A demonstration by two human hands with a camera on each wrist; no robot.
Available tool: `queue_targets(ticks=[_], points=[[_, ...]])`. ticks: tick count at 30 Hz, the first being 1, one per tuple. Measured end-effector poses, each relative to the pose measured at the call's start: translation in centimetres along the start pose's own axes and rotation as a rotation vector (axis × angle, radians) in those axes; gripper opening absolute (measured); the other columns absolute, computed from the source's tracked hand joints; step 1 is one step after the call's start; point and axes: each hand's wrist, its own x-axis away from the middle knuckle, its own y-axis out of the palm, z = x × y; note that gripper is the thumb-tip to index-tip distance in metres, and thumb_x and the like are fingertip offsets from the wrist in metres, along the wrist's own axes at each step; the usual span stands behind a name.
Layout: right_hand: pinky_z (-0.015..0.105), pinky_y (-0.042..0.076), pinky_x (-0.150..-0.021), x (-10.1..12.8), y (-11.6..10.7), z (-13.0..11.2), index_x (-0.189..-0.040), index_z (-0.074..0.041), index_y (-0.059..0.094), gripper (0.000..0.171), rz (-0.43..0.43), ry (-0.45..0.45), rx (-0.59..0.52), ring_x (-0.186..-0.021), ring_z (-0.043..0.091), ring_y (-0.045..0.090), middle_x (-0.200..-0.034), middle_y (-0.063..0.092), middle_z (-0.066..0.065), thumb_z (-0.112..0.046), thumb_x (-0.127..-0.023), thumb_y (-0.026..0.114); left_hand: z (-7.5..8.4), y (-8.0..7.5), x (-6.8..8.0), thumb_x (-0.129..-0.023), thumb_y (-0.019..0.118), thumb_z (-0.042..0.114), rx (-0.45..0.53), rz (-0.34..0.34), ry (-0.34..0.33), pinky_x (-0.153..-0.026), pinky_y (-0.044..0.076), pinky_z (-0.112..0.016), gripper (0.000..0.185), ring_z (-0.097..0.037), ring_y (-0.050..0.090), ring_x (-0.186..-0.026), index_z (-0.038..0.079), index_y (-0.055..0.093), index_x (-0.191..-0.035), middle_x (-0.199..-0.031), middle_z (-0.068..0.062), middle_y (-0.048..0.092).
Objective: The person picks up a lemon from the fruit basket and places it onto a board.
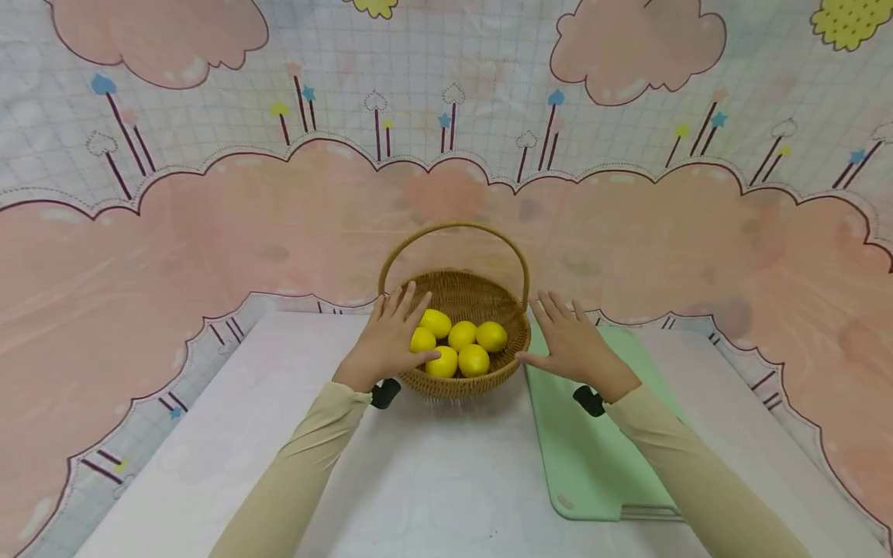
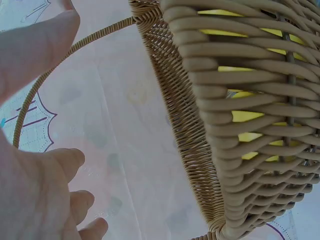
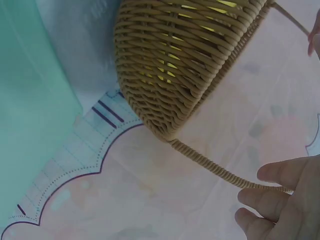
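Flanking basket (image 1: 456, 372): left hand (image 1: 391, 337), right hand (image 1: 574, 341)

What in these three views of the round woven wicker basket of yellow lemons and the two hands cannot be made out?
- Head view: the left hand covers part of the round woven wicker basket; contact unclear.
- Wrist views: the yellow lemons show only through weave gaps.
- Right wrist view: the right hand is cut off by the frame edge.

basket (image 1: 456, 298): tan wicker; lemons (image 1: 456, 345): yellow; mat (image 1: 593, 442): mint green; backdrop (image 1: 209, 232): pink clouds on grid
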Motion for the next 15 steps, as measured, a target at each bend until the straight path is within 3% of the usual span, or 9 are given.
queue_targets(ticks=[9, 15], points=[[0.060, 0.016, -0.114, -1.0, -0.5, 0.3, -0.147, 0.000, 0.022, 0.092, 0.024, -0.045, 0.061, -0.143, 0.037, 0.019, -0.154, 0.020, 0.021, -0.059, -0.086, 0.054, -0.7, 0.1, -0.5, -0.089, 0.052, 0.057, 0.005, -0.027, -0.007, -0.116, 0.004, -0.058, 0.090, -0.039, 0.003, -0.145, 0.010, 0.008, -0.152, -0.157, -0.019, -0.002], [0.059, 0.019, -0.114, -1.8, -1.0, 0.7, -0.147, 0.000, 0.024, 0.092, 0.049, -0.082, 0.101, -0.142, 0.037, 0.023, -0.153, 0.024, 0.021, -0.061, -0.085, 0.054, -1.4, -0.4, -1.0, -0.087, 0.055, 0.057, 0.015, -0.049, 0.002, -0.116, 0.000, -0.058, 0.092, -0.036, -0.003, -0.146, 0.011, 0.006, -0.152, -0.158, -0.017, -0.004]])
